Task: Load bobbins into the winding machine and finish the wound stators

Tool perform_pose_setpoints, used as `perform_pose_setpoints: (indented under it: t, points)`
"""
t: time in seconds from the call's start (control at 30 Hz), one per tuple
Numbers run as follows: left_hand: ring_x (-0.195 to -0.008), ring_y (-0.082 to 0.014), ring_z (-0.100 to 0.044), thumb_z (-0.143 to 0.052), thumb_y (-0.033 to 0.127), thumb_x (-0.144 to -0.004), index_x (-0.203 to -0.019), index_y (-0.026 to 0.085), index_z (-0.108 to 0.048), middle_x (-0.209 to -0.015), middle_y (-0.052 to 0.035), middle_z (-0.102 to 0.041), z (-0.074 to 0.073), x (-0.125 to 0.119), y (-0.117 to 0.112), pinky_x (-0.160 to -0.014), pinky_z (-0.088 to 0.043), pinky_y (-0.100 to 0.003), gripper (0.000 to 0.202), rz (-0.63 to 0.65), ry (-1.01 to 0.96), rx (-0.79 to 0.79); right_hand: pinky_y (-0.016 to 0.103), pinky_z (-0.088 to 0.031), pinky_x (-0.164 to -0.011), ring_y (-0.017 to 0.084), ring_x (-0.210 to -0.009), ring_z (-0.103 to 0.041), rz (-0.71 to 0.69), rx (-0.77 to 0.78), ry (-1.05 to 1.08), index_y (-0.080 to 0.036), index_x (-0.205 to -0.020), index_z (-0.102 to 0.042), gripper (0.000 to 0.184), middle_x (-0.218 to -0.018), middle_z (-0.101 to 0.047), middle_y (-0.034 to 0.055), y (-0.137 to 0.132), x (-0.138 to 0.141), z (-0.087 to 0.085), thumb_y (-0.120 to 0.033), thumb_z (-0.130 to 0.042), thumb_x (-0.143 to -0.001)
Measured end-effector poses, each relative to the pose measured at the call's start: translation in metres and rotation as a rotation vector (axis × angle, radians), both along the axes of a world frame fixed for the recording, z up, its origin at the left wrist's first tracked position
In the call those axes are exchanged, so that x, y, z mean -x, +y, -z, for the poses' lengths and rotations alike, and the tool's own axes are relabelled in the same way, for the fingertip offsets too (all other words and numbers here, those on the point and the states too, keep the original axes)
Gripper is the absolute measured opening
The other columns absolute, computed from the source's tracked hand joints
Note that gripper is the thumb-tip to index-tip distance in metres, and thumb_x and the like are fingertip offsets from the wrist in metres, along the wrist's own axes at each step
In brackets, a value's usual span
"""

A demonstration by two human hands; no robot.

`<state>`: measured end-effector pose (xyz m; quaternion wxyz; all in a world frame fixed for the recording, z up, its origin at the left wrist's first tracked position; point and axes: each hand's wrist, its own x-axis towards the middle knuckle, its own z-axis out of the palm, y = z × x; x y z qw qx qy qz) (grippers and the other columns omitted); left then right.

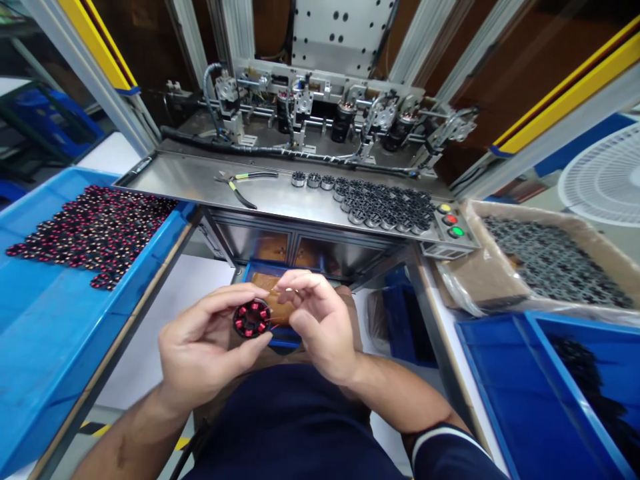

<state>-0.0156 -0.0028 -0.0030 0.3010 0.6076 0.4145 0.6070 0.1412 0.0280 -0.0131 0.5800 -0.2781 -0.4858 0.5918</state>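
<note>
My left hand (205,340) grips a motor stator (253,318) by its rim between thumb and fingers. The stator is a black ring with red wire coils inside, and its face is turned up toward me. Thin red wire ends stick out from its right side. My right hand (320,320) is close by on that side, its fingers half curled and its thumb apart from them. I see nothing held in it, though a fine wire could be lost to view there. Both hands are above my lap, in front of the machine's metal ledge (200,183).
Diagonal pliers (243,183) and rows of stator cores (385,200) lie on the ledge. Push buttons (451,219) are at its right end. A blue tray (55,313) of wound stators stands left. Right are a lined carton (505,280) and blue bin (500,373). Machine fixtures (345,120) stand behind.
</note>
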Motion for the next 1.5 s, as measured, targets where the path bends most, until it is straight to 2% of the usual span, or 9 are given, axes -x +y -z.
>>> perform_pose_setpoints:
  t: [0.13, 0.23, 0.37, 0.6, 0.8, 0.9, 1.07, 1.17, 1.5]
  points:
    - [-0.093, -0.0208, -0.072, -0.081, 0.008, -0.066, -0.106, 0.019, -0.069, -0.104, -0.0077, -0.074, -0.002, 0.002, 0.003, -0.082, -0.062, -0.029, 0.043, 0.021, -0.06, 0.077, 0.031, -0.05, -0.077, 0.015, -0.083, -0.059, -0.093, -0.071, -0.035, -0.02, -0.09, -0.065, 0.024, -0.086, -0.06, 0.0027, -0.001, -0.004, -0.001, -0.034, -0.079, -0.075]
    - [-0.095, -0.0194, -0.071, -0.081, 0.005, -0.065, -0.107, 0.02, -0.069, -0.104, -0.007, -0.074, -0.002, 0.002, 0.003, -0.084, -0.061, -0.028, 0.045, 0.03, -0.051, 0.062, 0.031, -0.049, -0.071, 0.014, -0.074, -0.058, -0.023, -0.154, -0.107, -0.019, -0.078, -0.065, 0.009, -0.077, -0.06, 0.0016, -0.004, -0.006, -0.007, -0.025, -0.071, -0.083]
    - [-0.099, -0.0216, -0.07, -0.08, 0.004, -0.065, -0.107, 0.02, -0.069, -0.104, -0.0076, -0.074, 0.0, 0.003, 0.001, -0.086, -0.06, -0.032, 0.047, 0.03, -0.019, 0.023, 0.031, -0.048, -0.068, 0.015, -0.07, -0.057, 0.11, -0.229, -0.189, -0.02, -0.075, -0.064, 0.011, -0.072, -0.06, 0.0014, -0.007, -0.007, -0.011, -0.021, -0.067, -0.085]
    - [-0.097, -0.0205, -0.069, -0.079, 0.002, -0.064, -0.109, 0.023, -0.069, -0.103, -0.0055, -0.074, -0.004, 0.004, -0.003, -0.086, -0.06, -0.031, 0.051, 0.059, 0.058, -0.012, 0.031, -0.05, -0.066, 0.015, -0.07, -0.06, 0.059, -0.388, -0.189, -0.021, -0.082, -0.069, 0.003, -0.074, -0.063, 0.0019, -0.003, -0.009, -0.012, -0.018, -0.071, -0.082]
    - [-0.097, -0.0229, -0.069, -0.078, 0.004, -0.065, -0.111, 0.023, -0.069, -0.104, -0.0069, -0.074, -0.002, 0.001, -0.003, -0.088, -0.06, -0.036, 0.051, 0.006, 0.071, -0.033, 0.032, -0.05, -0.065, 0.015, -0.067, -0.059, 0.149, -0.337, -0.24, -0.021, -0.076, -0.066, 0.009, -0.069, -0.063, 0.0013, -0.006, -0.011, -0.016, -0.02, -0.067, -0.085]
    - [-0.092, -0.022, -0.071, -0.075, 0.003, -0.066, -0.11, 0.022, -0.069, -0.102, -0.0074, -0.074, -0.005, 0.0, -0.002, -0.085, -0.061, -0.033, 0.048, 0.036, 0.028, -0.017, 0.034, -0.051, -0.066, 0.016, -0.07, -0.06, 0.119, -0.4, -0.25, -0.021, -0.083, -0.067, 0.002, -0.074, -0.064, 0.0033, -0.006, -0.014, -0.011, -0.021, -0.067, -0.085]
    - [-0.09, -0.0201, -0.072, -0.072, 0.001, -0.067, -0.11, 0.021, -0.069, -0.101, -0.007, -0.074, -0.011, 0.001, -0.002, -0.083, -0.06, -0.028, 0.048, 0.122, -0.041, 0.02, 0.036, -0.053, -0.069, 0.019, -0.08, -0.062, 0.122, -0.547, -0.324, -0.022, -0.105, -0.067, 0.022, -0.089, -0.065, 0.008, 0.001, -0.017, -0.009, -0.016, -0.066, -0.083]
    - [-0.091, -0.0191, -0.072, -0.072, 0.0, -0.067, -0.111, 0.022, -0.068, -0.101, -0.0064, -0.074, -0.011, 0.001, -0.002, -0.084, -0.06, -0.027, 0.05, 0.133, -0.037, 0.022, 0.035, -0.053, -0.067, 0.018, -0.076, -0.062, 0.122, -0.634, -0.336, -0.022, -0.103, -0.068, 0.02, -0.083, -0.066, 0.0065, 0.002, -0.014, -0.014, -0.016, -0.068, -0.083]
    - [-0.093, -0.0237, -0.07, -0.075, 0.002, -0.063, -0.115, 0.022, -0.068, -0.102, -0.0074, -0.073, 0.001, 0.001, -0.004, -0.085, -0.06, -0.036, 0.056, -0.046, 0.058, -0.107, 0.036, -0.051, -0.061, 0.017, -0.065, -0.061, 0.176, -0.654, -0.243, -0.022, -0.098, -0.07, 0.02, -0.072, -0.064, 0.0049, -0.011, -0.005, -0.014, -0.011, -0.065, -0.082]
